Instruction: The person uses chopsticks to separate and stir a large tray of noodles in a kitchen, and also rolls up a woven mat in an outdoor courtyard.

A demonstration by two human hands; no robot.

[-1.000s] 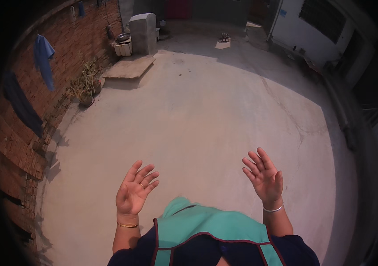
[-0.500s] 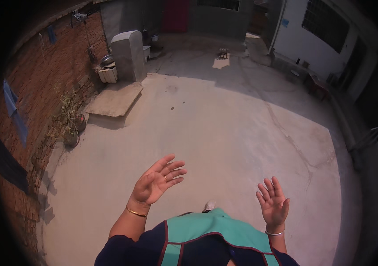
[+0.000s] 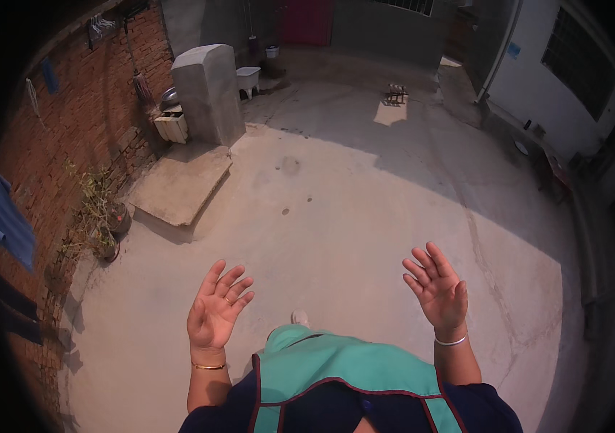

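Both of my hands are raised in front of me, palms turned up and inward, with nothing in them. My left hand point(image 3: 216, 309) has its fingers apart; a ring is on one finger and a gold bracelet point(image 3: 208, 366) circles the wrist. My right hand point(image 3: 438, 286) is likewise spread, with a silver bracelet point(image 3: 451, 341) at the wrist. Between and below them is my green apron point(image 3: 336, 364) with dark red edging, over dark blue sleeves. The tip of a light shoe point(image 3: 299, 317) shows beyond the apron. Neither hand touches anything.
A concrete yard point(image 3: 350, 238) spreads ahead, partly shaded. At left stand a concrete slab point(image 3: 181, 184), a grey pillar point(image 3: 210, 94), potted plants point(image 3: 98, 209) and a brick wall point(image 3: 84, 108) with hanging cloth. A small stool-like object point(image 3: 395, 94) stands far ahead; a low reddish table point(image 3: 556, 173) stands right.
My left hand has swung left and turned more upright; my right hand has risen a little. The slab and plants appear nearer, and the far objects have shifted right in view.
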